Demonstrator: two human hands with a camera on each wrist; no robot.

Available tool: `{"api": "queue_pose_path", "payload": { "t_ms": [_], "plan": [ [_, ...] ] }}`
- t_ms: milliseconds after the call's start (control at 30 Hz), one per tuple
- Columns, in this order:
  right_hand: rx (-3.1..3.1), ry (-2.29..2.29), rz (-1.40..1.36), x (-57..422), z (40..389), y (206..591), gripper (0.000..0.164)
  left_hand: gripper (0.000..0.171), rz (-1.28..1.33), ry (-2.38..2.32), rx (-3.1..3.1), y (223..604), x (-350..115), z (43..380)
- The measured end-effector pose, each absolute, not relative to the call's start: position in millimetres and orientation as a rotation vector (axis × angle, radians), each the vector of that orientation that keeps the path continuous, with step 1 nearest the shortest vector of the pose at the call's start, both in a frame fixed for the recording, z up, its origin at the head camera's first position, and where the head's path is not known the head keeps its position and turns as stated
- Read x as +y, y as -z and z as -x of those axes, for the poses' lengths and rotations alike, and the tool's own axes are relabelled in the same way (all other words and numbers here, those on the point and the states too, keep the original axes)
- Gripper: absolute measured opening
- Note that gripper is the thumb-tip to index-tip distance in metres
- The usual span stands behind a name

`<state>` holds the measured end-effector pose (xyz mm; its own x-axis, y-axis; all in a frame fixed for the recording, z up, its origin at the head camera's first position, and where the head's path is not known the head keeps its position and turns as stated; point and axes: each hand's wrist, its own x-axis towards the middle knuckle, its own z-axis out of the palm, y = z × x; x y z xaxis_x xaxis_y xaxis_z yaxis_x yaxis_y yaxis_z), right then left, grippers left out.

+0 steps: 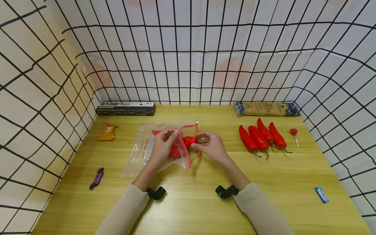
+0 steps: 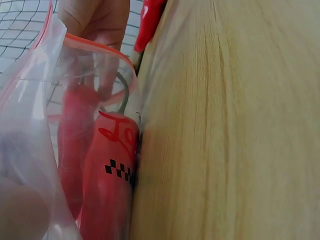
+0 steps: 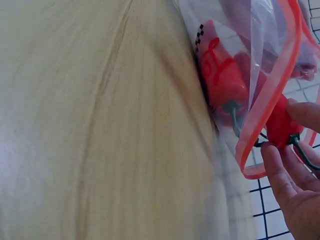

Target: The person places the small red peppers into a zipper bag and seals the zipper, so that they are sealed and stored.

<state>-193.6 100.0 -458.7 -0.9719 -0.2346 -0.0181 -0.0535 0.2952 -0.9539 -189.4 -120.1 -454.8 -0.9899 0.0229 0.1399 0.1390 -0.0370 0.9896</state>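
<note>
Black wire grid around a wooden desk, two hands at a clear bag

Near the desk's middle, the bag lies with its red-edged mouth open towards the right hand. That hand's thumb and fingers are closed around the stem end of a red pepper, which sits in the mouth. The left hand pinches the bag close to its opening, thumb against bent fingers. Another pepper lies inside, its green stem towards the opening.

Four loose red peppers lie to the right, beside a lollipop. Behind are a dark pasta box and a yellow packet; an orange-wrapped piece lies at left.
</note>
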Motion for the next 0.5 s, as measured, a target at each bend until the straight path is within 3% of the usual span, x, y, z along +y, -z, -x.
{"api": "queue_pose_path", "payload": {
  "t_ms": [267,500],
  "plan": [
    [2.379,1.789,0.228,120.2,184.0,454.5,0.048,0.027,0.138,2.151,-2.156,458.8,-121.4,192.1],
    [2.437,1.894,0.405,141.0,166.9,443.9,0.043,0.027,0.095,2.193,-2.193,454.9,-122.6,192.2]
  ]
}}
